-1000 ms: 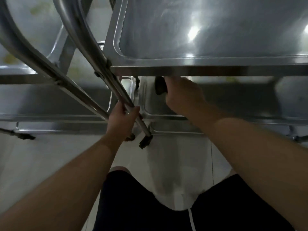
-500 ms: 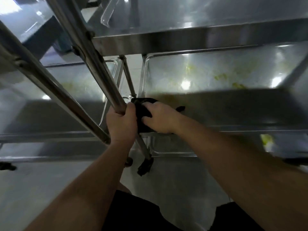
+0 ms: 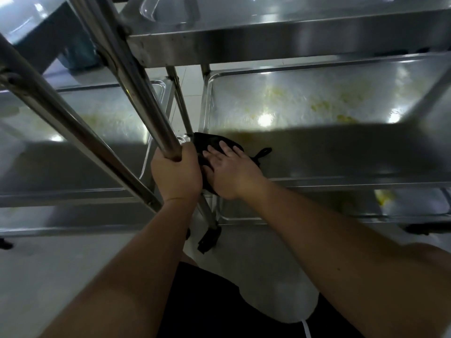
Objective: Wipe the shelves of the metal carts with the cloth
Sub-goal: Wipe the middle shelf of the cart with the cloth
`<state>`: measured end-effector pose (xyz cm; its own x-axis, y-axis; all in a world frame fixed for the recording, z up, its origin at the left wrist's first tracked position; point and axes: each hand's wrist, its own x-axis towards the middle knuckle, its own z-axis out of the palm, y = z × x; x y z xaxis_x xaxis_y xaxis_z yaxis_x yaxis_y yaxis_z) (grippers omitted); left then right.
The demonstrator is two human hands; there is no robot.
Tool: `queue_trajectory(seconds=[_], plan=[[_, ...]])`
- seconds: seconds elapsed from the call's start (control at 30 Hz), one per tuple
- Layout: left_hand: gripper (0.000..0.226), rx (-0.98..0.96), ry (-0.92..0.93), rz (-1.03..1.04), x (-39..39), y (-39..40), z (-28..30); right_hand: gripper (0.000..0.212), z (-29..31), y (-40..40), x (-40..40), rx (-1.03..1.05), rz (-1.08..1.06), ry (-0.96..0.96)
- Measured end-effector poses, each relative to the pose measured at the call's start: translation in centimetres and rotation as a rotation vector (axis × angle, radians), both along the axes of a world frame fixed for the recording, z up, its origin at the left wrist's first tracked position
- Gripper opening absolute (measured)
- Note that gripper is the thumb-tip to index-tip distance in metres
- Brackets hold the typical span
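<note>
Since a moment ago, the right hand's fingers have flattened out over the cloth, where before they were bunched on it. At far left, the neighbouring cart's shelf (image 3: 80, 132) shows faint yellowish smears. Next, the left hand (image 3: 177, 174) wraps its fingers tight round a slanted metal post (image 3: 136, 86). Just beside it, touching or nearly so, the right hand (image 3: 233, 170) lies palm down with fingers straight and slightly spread, pressing the black cloth (image 3: 212, 145) onto the near left corner of the middle shelf (image 3: 341, 152). A thin loop of the cloth pokes out to the right. Further right, yellow stains, possibly food residue, dot the lit back half of that shelf.
</note>
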<state>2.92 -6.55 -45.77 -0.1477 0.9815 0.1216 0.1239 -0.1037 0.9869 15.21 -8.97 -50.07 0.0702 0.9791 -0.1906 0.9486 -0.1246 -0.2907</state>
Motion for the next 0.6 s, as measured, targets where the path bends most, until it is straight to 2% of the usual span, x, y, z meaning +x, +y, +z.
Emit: queue_trajectory(seconds=[0.2, 0.37, 0.5, 0.6], plan=[[0.021, -0.023, 0.024, 0.008, -0.2, 0.1, -0.3, 0.063, 0.0, -5.8, 5.6, 0.091, -0.111, -0.092], [0.020, -0.013, 0.022, 0.002, -0.2, 0.0, -0.2, 0.071, 0.5, -11.7, 15.1, 0.025, -0.274, -0.159], [0.020, -0.014, 0.036, -0.002, -0.4, 0.1, -0.4, 0.066, 0.2, -16.7, 23.7, -0.015, -0.520, -0.231], [0.020, -0.006, 0.023, 0.006, -0.3, 0.1, -0.4, 0.065, 0.2, -18.0, 26.8, -0.088, -0.745, -0.211]])
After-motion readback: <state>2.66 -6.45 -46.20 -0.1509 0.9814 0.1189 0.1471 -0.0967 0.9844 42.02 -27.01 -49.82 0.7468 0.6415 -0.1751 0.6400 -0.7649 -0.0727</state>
